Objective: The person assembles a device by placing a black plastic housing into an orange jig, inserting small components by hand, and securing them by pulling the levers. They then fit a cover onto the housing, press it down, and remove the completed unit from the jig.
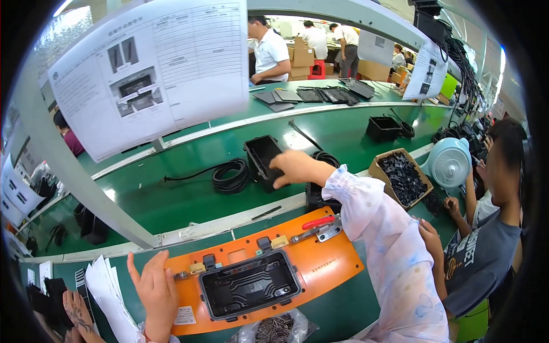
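Observation:
An orange fixture board lies in front of me, with an open black plastic housing seated in its middle. My left hand is open at the board's left end, fingers raised and holding nothing. My right hand reaches across to the green belt, its fingers curled over the right side of a black plastic box there. The hand partly hides that box. A toggle clamp with a red handle is mounted at the board's upper right, below my right sleeve.
Coiled black cable lies left of the box on the green belt. A carton of small black parts and a pale blue fan stand right. A bag of screws sits below the board. Co-workers are on both sides.

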Tool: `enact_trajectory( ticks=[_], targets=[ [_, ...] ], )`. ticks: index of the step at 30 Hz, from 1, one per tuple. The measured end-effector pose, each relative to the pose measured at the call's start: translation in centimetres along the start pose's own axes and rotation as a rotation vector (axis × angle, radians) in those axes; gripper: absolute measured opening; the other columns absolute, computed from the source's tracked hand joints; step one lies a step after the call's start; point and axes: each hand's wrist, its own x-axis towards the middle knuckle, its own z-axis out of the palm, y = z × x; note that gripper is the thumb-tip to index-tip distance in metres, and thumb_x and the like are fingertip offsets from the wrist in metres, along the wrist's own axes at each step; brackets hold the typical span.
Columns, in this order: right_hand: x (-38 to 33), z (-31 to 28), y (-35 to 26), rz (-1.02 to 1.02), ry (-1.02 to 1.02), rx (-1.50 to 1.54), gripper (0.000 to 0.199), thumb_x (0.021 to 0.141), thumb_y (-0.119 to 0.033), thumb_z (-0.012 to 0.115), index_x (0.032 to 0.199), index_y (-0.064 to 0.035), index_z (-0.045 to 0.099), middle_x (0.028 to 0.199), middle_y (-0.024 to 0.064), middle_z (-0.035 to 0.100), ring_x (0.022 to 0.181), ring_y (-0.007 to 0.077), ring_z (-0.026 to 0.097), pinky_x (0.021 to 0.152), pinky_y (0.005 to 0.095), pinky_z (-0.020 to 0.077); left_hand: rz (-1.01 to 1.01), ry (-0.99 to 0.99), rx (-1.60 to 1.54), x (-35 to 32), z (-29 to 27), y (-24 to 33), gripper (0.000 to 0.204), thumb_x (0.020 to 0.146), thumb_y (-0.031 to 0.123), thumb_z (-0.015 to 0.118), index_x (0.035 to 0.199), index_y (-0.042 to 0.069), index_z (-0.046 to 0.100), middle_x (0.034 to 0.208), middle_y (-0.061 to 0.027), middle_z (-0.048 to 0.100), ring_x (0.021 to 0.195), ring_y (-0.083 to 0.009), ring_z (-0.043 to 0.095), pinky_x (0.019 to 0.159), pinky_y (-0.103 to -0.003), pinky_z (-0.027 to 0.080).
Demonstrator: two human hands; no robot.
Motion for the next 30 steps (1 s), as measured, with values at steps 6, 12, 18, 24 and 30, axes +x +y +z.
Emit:
enact_trajectory(
  ticks=[6, 12, 18, 24, 30],
  targets=[
    [1.5, 4.5, -0.6, -0.039, 0.158, -0.208, 0.017, 0.079, -0.009, 0.071, 0.095, -0.0082, 0.077, 0.087, 0.0165, 0.074, 0.089, 0.0374, 0.072, 0.080, 0.0474, 0.0580, -0.010, -0.003, -0.059, -0.4, -0.6, -0.9, 0.020, 0.097, 0.004, 0.058, 0.116, 0.000, 0.065, 0.108, -0.0129, 0.071, 0.101, -0.0292, 0.069, 0.122, -0.062, 0.023],
    [-3.5, 1.5, 0.0, -0.033, 0.397, -0.033, 0.023, 0.076, -0.012, 0.076, 0.098, -0.0055, 0.075, 0.088, 0.0163, 0.073, 0.089, 0.0374, 0.070, 0.080, 0.0469, 0.0563, 0.054, 0.048, -0.101, 0.0, 0.2, -1.7, 0.025, 0.084, 0.005, 0.077, 0.105, 0.005, 0.066, 0.095, -0.0082, 0.068, 0.095, -0.0250, 0.070, 0.118, -0.064, 0.027],
    [-5.3, -1.2, -4.0, -0.209, 0.501, -0.001, 0.017, 0.075, -0.004, 0.075, 0.092, -0.0039, 0.076, 0.090, 0.0107, 0.075, 0.089, 0.0298, 0.069, 0.079, 0.0410, 0.0574, 0.064, 0.094, -0.088, 0.0, -1.0, -2.2, 0.034, 0.085, 0.004, 0.076, 0.118, 0.005, 0.069, 0.104, -0.0065, 0.072, 0.097, -0.0228, 0.070, 0.118, -0.066, 0.026],
    [-2.6, -0.6, -3.9, -0.596, 0.277, 0.101, 0.020, 0.073, 0.003, 0.073, 0.093, 0.0002, 0.073, 0.101, 0.0124, 0.074, 0.102, 0.0310, 0.068, 0.088, 0.0390, 0.0577, 0.092, 0.049, -0.097, 0.1, -0.4, -1.5, 0.032, 0.087, 0.000, 0.073, 0.118, 0.005, 0.068, 0.101, -0.0055, 0.070, 0.093, -0.0219, 0.069, 0.118, -0.065, 0.028],
    [-0.5, 0.9, -4.8, -0.780, 0.124, 0.015, 0.017, 0.082, -0.003, 0.066, 0.098, 0.0009, 0.072, 0.117, 0.0138, 0.073, 0.124, 0.0307, 0.063, 0.095, 0.0386, 0.0575, 0.062, 0.092, -0.057, -0.3, 0.0, -1.0, 0.027, 0.087, -0.001, 0.071, 0.113, 0.005, 0.068, 0.100, -0.0064, 0.069, 0.094, -0.0223, 0.068, 0.117, -0.065, 0.030]
  ],
)
